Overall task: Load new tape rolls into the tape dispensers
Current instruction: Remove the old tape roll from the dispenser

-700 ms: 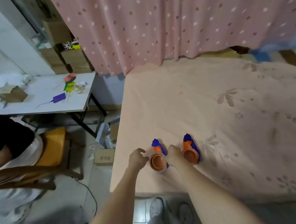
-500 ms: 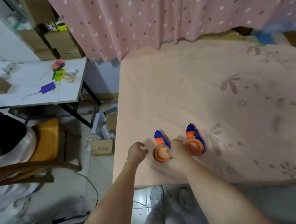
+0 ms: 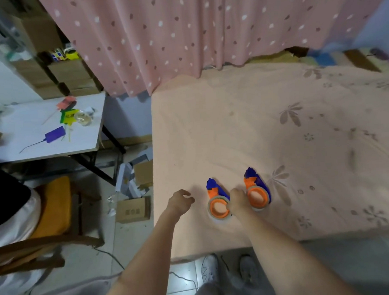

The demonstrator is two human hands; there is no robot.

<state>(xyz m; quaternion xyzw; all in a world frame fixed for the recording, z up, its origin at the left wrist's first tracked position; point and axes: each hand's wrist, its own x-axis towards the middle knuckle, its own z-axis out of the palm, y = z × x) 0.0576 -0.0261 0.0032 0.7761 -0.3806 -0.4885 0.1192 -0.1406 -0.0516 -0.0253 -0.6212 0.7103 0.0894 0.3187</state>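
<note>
Right hand (image 3: 237,200): curled, fingers bent down between the two tape dispensers, touching the right rim of the left dispenser (image 3: 216,202). Whether it grips the roll or only rests against it cannot be told; the fingertips are hidden. Left hand (image 3: 179,201): loosely curled, fingers half bent, holding nothing, just beside the left dispenser but apart from it, resting on or just over the sheet.

Surface: a bed covered by a peach sheet (image 3: 267,132) with a faint flower print. Both dispensers lie near its front edge. A pink spotted curtain (image 3: 183,35) hangs behind the bed. To the left stands a white table (image 3: 19,138) with small items, cardboard boxes (image 3: 68,75) stacked behind it, and a wooden chair with an orange cushion (image 3: 54,204) on a tiled floor. A small carton (image 3: 133,210) sits on the floor beside the bed.

Right dispenser (image 3: 256,192): lies just right of the right hand. Each dispenser is blue and orange, with a tape roll around an orange hub at the near end. Long axes run roughly near to far, blue tips pointing away and slightly left.
</note>
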